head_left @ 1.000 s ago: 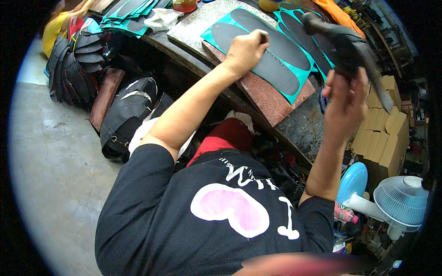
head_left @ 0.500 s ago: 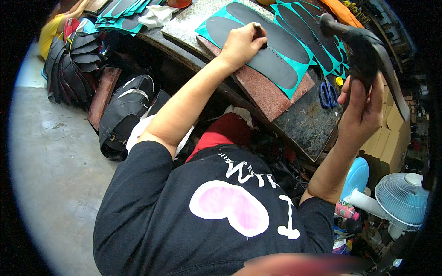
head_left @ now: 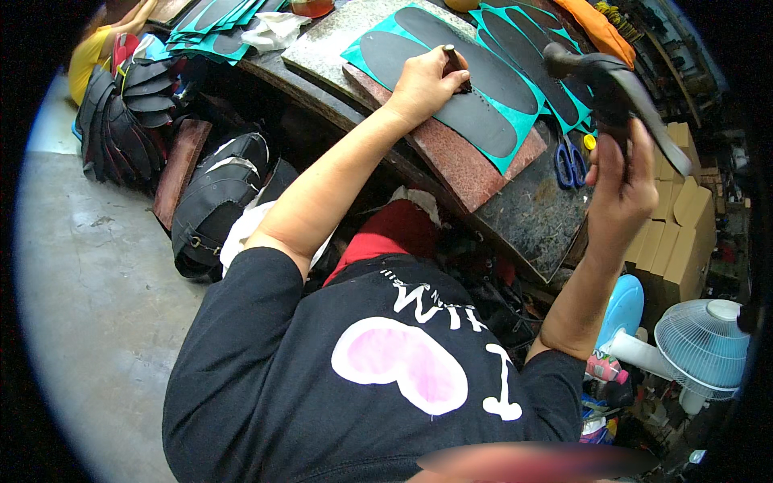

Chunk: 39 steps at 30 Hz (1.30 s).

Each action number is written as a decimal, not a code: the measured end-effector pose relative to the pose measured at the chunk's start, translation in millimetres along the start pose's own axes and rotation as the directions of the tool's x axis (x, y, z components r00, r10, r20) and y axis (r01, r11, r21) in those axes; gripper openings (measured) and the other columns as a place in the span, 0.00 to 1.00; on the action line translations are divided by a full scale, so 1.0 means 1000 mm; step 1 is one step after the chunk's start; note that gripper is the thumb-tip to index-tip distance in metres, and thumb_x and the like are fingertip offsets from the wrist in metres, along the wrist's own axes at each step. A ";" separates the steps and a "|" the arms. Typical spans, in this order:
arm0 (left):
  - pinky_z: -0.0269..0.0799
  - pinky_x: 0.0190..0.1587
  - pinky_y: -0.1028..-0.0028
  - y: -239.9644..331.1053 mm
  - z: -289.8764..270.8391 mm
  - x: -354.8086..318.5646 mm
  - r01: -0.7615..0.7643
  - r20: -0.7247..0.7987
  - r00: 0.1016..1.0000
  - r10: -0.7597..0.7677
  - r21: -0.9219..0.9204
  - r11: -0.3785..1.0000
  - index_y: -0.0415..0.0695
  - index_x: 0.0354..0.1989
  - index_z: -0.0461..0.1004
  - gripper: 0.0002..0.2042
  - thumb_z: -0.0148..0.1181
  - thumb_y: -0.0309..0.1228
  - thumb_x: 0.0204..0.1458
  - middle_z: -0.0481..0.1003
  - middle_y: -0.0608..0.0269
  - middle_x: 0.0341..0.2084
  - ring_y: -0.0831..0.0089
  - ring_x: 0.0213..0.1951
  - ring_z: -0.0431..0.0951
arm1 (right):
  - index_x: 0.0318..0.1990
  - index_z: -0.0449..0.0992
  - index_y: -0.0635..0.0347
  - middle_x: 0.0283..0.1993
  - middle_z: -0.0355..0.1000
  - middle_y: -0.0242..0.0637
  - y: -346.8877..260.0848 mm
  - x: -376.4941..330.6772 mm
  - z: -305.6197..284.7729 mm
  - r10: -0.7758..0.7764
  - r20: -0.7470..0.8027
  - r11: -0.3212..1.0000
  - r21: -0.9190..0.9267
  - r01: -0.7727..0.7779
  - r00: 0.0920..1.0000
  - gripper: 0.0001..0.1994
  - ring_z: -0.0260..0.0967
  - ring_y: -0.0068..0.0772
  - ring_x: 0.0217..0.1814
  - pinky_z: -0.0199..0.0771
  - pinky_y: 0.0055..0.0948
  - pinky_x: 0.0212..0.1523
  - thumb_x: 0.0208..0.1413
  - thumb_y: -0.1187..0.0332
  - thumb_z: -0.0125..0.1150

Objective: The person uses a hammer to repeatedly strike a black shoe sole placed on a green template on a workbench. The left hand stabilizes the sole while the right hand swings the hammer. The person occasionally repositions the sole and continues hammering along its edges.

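Note:
My left hand (head_left: 424, 83) grips a short dark punch (head_left: 455, 68), upright on a teal sheet with dark grey sole-shaped pieces (head_left: 403, 60). A row of small dark marks runs along the sheet from the punch tip. The sheet lies over a reddish stone slab (head_left: 459, 173). My right hand (head_left: 624, 177) is raised to the right, its fingers wrapped round a dark hammer (head_left: 612, 80) with a rounded end toward the punch and a long flat tail. The hammer is held above the table, apart from the punch. My fingers hide much of its handle.
Blue-handled scissors (head_left: 571, 165) and a yellow cap (head_left: 589, 142) lie right of the sheet. More teal sheets (head_left: 213, 36) are stacked far left. Cardboard boxes (head_left: 680, 241) and a fan (head_left: 700, 346) stand right; black strapped pieces (head_left: 221, 201) sit left. Another person in yellow (head_left: 87, 60) is far left.
My right hand and the hammer have shifted left, toward the sheet. My left hand has edged slightly to the right, and the punch stands slightly differently on the sheet.

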<state>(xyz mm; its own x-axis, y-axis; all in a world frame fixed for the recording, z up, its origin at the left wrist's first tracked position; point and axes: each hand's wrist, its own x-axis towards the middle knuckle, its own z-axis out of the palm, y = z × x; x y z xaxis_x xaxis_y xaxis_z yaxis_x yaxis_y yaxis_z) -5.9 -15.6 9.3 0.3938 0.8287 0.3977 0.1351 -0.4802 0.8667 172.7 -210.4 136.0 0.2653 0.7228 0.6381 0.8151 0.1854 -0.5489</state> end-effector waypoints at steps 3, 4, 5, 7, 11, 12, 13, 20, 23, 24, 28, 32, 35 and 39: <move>0.76 0.34 0.69 0.009 0.004 -0.003 -0.208 0.007 0.978 0.211 0.197 0.958 0.39 0.39 0.71 0.09 0.62 0.28 0.54 0.78 0.54 0.26 0.64 0.30 0.81 | 0.48 0.76 0.65 0.33 0.79 0.43 -0.010 -0.006 0.010 -0.081 -0.124 0.987 0.127 0.097 0.989 0.14 0.77 0.35 0.30 0.75 0.33 0.32 0.57 0.67 0.65; 0.76 0.34 0.67 0.012 0.006 -0.003 -0.284 0.026 0.958 0.287 0.256 0.924 0.40 0.38 0.71 0.09 0.62 0.29 0.53 0.78 0.51 0.26 0.60 0.30 0.81 | 0.47 0.76 0.65 0.33 0.78 0.45 -0.007 -0.007 0.017 -0.212 -0.141 0.977 0.006 0.215 0.967 0.14 0.78 0.40 0.31 0.75 0.34 0.33 0.57 0.67 0.65; 0.75 0.34 0.65 0.014 0.010 -0.005 -0.358 0.027 0.929 0.368 0.316 0.879 0.40 0.37 0.71 0.09 0.62 0.29 0.53 0.77 0.49 0.25 0.55 0.30 0.80 | 0.46 0.76 0.65 0.34 0.78 0.47 -0.003 -0.010 0.025 -0.233 -0.059 0.970 -0.092 0.227 0.971 0.14 0.78 0.44 0.32 0.75 0.35 0.34 0.56 0.66 0.65; 0.74 0.34 0.62 0.016 0.016 -0.007 -0.361 0.054 0.927 0.370 0.385 0.849 0.40 0.36 0.70 0.09 0.62 0.29 0.52 0.75 0.46 0.25 0.49 0.31 0.78 | 0.49 0.75 0.60 0.36 0.76 0.51 0.010 -0.013 0.039 -0.074 0.136 0.976 -0.193 0.100 0.988 0.16 0.76 0.53 0.36 0.75 0.37 0.36 0.58 0.60 0.63; 0.79 0.36 0.74 0.008 0.015 -0.004 0.103 -0.123 0.983 -0.134 -0.231 0.968 0.38 0.41 0.72 0.06 0.58 0.24 0.56 0.79 0.58 0.29 0.74 0.31 0.81 | 0.53 0.74 0.55 0.38 0.77 0.50 0.029 -0.016 0.026 0.110 0.160 0.969 -0.239 -0.069 0.981 0.18 0.78 0.48 0.38 0.75 0.35 0.37 0.60 0.55 0.59; 0.80 0.38 0.78 0.005 0.013 -0.003 0.120 -0.087 0.984 -0.155 -0.324 0.939 0.37 0.39 0.72 0.04 0.57 0.24 0.58 0.79 0.60 0.31 0.78 0.34 0.80 | 0.53 0.74 0.55 0.37 0.77 0.49 0.029 -0.014 0.018 0.143 0.132 0.980 -0.160 -0.121 0.981 0.18 0.78 0.44 0.37 0.75 0.34 0.37 0.61 0.55 0.59; 0.80 0.38 0.77 0.003 0.012 -0.002 0.119 -0.027 0.991 -0.134 -0.303 0.945 0.37 0.39 0.72 0.05 0.58 0.25 0.57 0.79 0.61 0.31 0.78 0.34 0.80 | 0.53 0.75 0.56 0.36 0.78 0.46 0.028 -0.013 0.010 0.173 0.107 0.980 -0.115 -0.160 0.979 0.18 0.78 0.35 0.35 0.74 0.32 0.37 0.61 0.56 0.60; 0.77 0.36 0.70 0.012 0.014 -0.008 -0.197 -0.026 0.979 0.201 0.106 0.975 0.39 0.40 0.72 0.08 0.61 0.27 0.55 0.79 0.55 0.29 0.67 0.32 0.82 | 0.48 0.76 0.66 0.30 0.77 0.40 -0.012 -0.009 -0.016 -0.026 -0.130 0.979 0.199 0.052 0.991 0.13 0.74 0.28 0.29 0.73 0.27 0.28 0.59 0.69 0.62; 0.75 0.34 0.62 0.020 0.025 -0.013 -0.421 0.047 0.902 0.430 0.319 0.849 0.42 0.37 0.70 0.08 0.62 0.29 0.53 0.76 0.48 0.26 0.49 0.32 0.78 | 0.45 0.76 0.64 0.32 0.77 0.47 -0.002 -0.013 0.016 -0.203 -0.041 0.976 -0.094 0.199 0.978 0.12 0.77 0.42 0.30 0.74 0.34 0.29 0.57 0.68 0.64; 0.73 0.33 0.59 0.021 0.027 -0.015 -0.447 0.099 0.890 0.445 0.381 0.810 0.42 0.36 0.69 0.08 0.61 0.29 0.53 0.75 0.49 0.24 0.48 0.31 0.77 | 0.46 0.76 0.61 0.35 0.77 0.49 0.005 -0.015 0.027 -0.142 0.128 0.952 -0.253 0.170 0.982 0.14 0.77 0.51 0.35 0.75 0.38 0.33 0.58 0.63 0.63; 0.77 0.35 0.68 0.014 0.024 -0.009 -0.175 -0.131 0.971 0.202 0.193 0.965 0.40 0.39 0.70 0.08 0.60 0.27 0.54 0.78 0.52 0.27 0.63 0.31 0.81 | 0.50 0.75 0.55 0.38 0.77 0.47 0.034 -0.025 0.030 0.123 0.171 0.949 -0.309 -0.066 0.977 0.18 0.76 0.53 0.38 0.74 0.39 0.35 0.60 0.53 0.58; 0.81 0.41 0.72 0.007 0.000 0.002 -0.110 -0.321 0.941 -0.108 -0.593 0.798 0.37 0.41 0.69 0.04 0.54 0.24 0.60 0.78 0.55 0.36 0.69 0.37 0.81 | 0.53 0.74 0.54 0.39 0.77 0.48 0.044 -0.030 0.012 0.254 0.150 0.945 -0.247 -0.213 0.955 0.21 0.77 0.51 0.39 0.74 0.38 0.37 0.61 0.51 0.57; 0.81 0.43 0.72 0.013 -0.021 0.002 -0.079 -0.287 0.954 -0.091 -0.532 0.843 0.37 0.41 0.70 0.04 0.53 0.24 0.61 0.78 0.56 0.35 0.70 0.38 0.81 | 0.55 0.73 0.54 0.38 0.77 0.48 0.045 -0.029 0.009 0.316 0.157 0.918 -0.299 -0.260 0.936 0.21 0.78 0.48 0.40 0.74 0.36 0.39 0.61 0.51 0.56; 0.78 0.46 0.73 0.023 -0.032 -0.004 0.216 0.206 0.972 -0.117 -0.567 0.795 0.41 0.40 0.72 0.06 0.57 0.29 0.59 0.79 0.58 0.35 0.70 0.42 0.80 | 0.55 0.74 0.54 0.37 0.78 0.47 0.048 -0.030 0.020 0.298 0.211 0.948 -0.179 -0.263 0.931 0.21 0.78 0.47 0.39 0.73 0.36 0.38 0.61 0.52 0.57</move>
<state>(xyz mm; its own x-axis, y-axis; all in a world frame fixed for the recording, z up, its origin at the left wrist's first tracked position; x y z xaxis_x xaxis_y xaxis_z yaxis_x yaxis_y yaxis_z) -33.9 -21.2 37.5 0.5540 0.8021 0.2229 -0.3229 -0.0397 0.9456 193.8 -209.8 80.1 0.3813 0.8685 0.3167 0.7952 -0.1335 -0.5915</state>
